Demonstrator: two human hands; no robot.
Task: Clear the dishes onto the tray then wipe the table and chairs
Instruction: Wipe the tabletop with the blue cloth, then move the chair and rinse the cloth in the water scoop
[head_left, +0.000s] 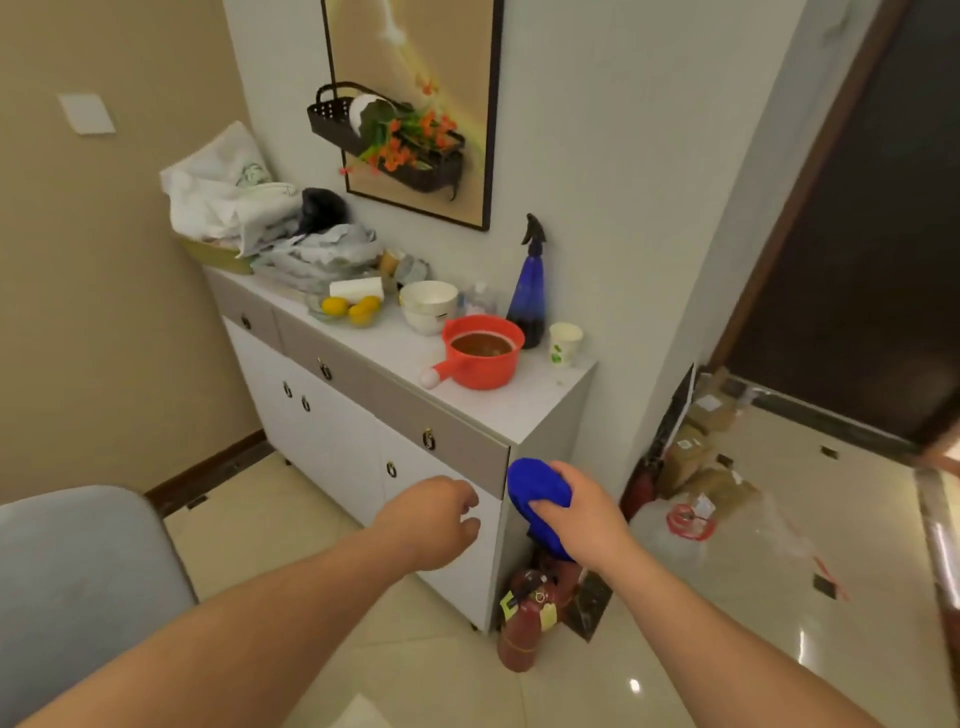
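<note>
By the cabinet (363, 457), right hand (582, 512) grips cloth (535, 486).

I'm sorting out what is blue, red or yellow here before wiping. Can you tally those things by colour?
Blue: 2, the cloth in the right hand and the spray bottle.
Red: 2, the pot and the fire extinguisher.
Yellow: 3, the lemons.
Total: 7.

A white sideboard (363, 431) with grey drawers stands against a white wall (597, 156) under a framed flower painting (415, 104), on glossy cream floor tiles (753, 597).
</note>
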